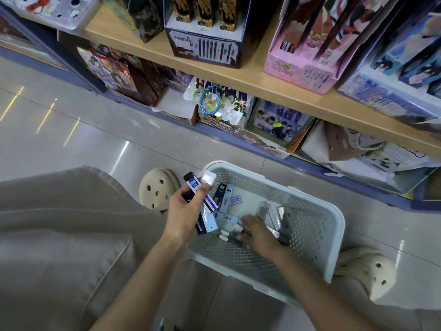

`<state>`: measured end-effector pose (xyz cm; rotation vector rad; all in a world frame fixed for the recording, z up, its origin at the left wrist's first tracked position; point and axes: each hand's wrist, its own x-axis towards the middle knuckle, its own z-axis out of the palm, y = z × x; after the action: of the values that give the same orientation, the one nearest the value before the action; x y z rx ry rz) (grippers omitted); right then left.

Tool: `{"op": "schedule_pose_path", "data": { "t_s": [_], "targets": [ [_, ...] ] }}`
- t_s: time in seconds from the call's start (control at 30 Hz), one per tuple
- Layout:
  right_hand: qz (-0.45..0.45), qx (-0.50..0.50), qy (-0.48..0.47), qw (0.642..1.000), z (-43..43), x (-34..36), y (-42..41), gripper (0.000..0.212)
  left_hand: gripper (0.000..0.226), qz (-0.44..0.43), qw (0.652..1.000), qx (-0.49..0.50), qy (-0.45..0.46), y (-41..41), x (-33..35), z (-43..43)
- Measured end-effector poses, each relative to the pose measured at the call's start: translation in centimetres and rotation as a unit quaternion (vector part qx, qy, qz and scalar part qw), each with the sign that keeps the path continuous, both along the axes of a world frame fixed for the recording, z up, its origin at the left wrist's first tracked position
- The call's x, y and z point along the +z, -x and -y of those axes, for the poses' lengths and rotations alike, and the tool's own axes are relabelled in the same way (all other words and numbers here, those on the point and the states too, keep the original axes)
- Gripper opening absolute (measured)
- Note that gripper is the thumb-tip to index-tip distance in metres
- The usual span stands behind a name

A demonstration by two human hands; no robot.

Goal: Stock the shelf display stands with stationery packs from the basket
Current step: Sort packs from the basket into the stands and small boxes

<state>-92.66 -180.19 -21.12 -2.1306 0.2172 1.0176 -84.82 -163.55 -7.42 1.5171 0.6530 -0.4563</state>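
- Crouching person, pale perforated basket (334,211) on the grey tiled floor (71,115), right in front of the shelf unit.
- Basket sits between two beige clogs: one (157,187) just beside its left corner, the other (367,268) near its right side.
- Left hand (183,211) hovers over the basket's left rim and grips the held packs (193,183), a fanned bunch of slim stationery packs.
- Thumb lies across the front of the bunch, fingers curl behind it: clamped tight on the packs.
- Top pack of the bunch is dark with a blue-and-white label; lighter ones stick out below the palm.
- Right hand (259,231) is down inside the basket, palm down, fingers bent onto some dark, white-capped packs on the bottom.
- That hand is motion-blurred, so I cannot tell whether the fingers pinch anything or only touch.
- More loose packs (225,198) lie flat on the basket bottom, towards the far left corner, apart from the right hand.
- Wooden shelf (250,77) runs above and behind the basket.
- On it stand a dark display stand (205,47) printed with pens and a pink display stand (298,68) to its right, well apart from both hands.
- Lower shelf holds assorted printed boxes and cards.
- Beige trouser leg (59,223) fills the lower left.
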Motion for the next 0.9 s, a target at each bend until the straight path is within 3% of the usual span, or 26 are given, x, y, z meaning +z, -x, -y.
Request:
{"op": "schedule_pose_path", "data": {
  "t_s": [0.1, 0.43, 0.63, 0.77, 0.9],
  "targets": [
    [0.022, 0.072, 0.024, 0.997, -0.8, -0.5, 0.3, 0.047, 0.020, -0.012, 1.000, 0.006, -0.005, -0.1, 0.2, 0.0],
    [-0.002, 0.109, 0.051, 0.993, -0.9, -0.7, -0.5, 0.032, 0.007, -0.075, 0.995, 0.035, 0.054, -0.5, 1.3, 0.5],
    [0.039, -0.057, -0.019, 0.997, -0.2, 2.7, -1.0, 0.022, 0.020, -0.102, 0.994, 0.021, 0.040, 0.0, 1.9, 0.7],
    [0.068, -0.200, -0.122, 0.970, -0.2, 7.1, -3.0, 0.010, 0.024, -0.103, 0.993, 0.037, 0.041, 0.4, 2.9, 1.0],
    [0.102, -0.252, -0.191, 0.943, -0.4, 12.7, -4.0, 0.009, 0.021, -0.082, 0.995, 0.023, 0.054, 1.1, 4.1, 1.0]
  ]
}}
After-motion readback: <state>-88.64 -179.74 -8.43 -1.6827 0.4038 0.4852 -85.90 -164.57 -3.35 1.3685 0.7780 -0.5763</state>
